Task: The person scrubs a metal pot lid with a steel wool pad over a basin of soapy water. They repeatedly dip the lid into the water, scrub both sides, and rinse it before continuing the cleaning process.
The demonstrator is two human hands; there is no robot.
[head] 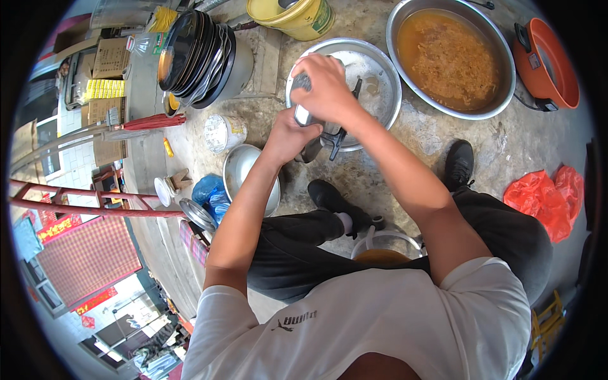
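Both hands meet over a wide metal basin (pixel 396 102) with sudsy water on the floor. My left hand (pixel 290 135) grips the near end of a shiny metal object (pixel 302 115). My right hand (pixel 324 88) is curled over its upper part, next to a grey textured piece (pixel 301 82) that could be a scourer. The fingers hide much of the object, so its kind cannot be told. A black handle-like part (pixel 336 142) juts out below the hands, and another black part (pixel 357 88) shows over the basin, right of my right hand.
A large basin (pixel 509 88) of cloudy orange liquid and an orange electric pan (pixel 527 59) stand at right. Left are stacked lids (pixel 190 52), a white bucket (pixel 219 135), an empty metal bowl (pixel 237 166) and a yellow bucket (pixel 304 23). A red bag (pixel 534 194) lies by my right leg.
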